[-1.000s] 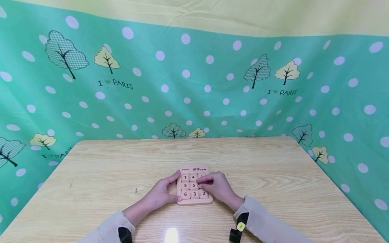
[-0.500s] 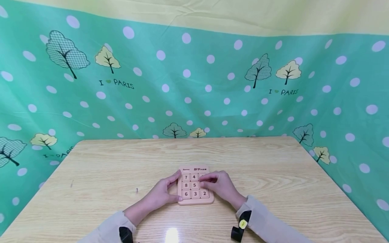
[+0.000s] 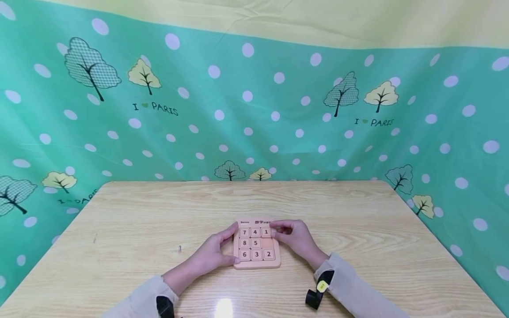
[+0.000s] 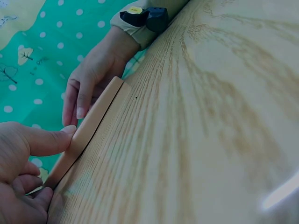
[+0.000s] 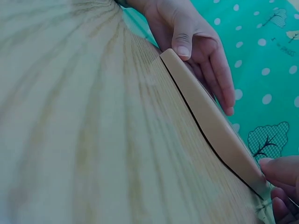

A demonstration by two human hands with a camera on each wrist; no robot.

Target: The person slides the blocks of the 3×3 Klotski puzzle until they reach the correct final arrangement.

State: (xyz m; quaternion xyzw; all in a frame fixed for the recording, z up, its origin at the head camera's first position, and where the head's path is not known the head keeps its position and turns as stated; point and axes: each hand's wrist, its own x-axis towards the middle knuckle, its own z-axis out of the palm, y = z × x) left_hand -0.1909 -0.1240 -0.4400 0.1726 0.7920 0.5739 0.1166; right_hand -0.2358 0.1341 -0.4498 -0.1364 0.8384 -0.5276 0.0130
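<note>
A pale wooden number slide puzzle (image 3: pixel 256 265) lies flat on the table, its square tiles in a grid. Tile 1 (image 3: pixel 266 232) sits at the top right, above the bare slot (image 3: pixel 267 243) at middle right. My left hand (image 3: pixel 212 251) holds the board's left side, thumb at the near corner and a finger at the far one. In the left wrist view that thumb (image 4: pixel 53 141) presses on the board's edge. My right hand (image 3: pixel 295 236) is at the upper right edge, index finger and thumb apart beside tile 1, pinching nothing.
The wood-grain table (image 3: pixel 159 212) spreads around the board. A green dotted curtain (image 3: pixel 254 110) hangs behind and along both sides. Black camera straps (image 3: pixel 320 289) sit on the wrists, and a bright reflection shows near the front.
My right hand has drawn to the right, off the tiles to the board's right edge, uncovering tile 1 and the bare slot. My left hand keeps its hold on the board.
</note>
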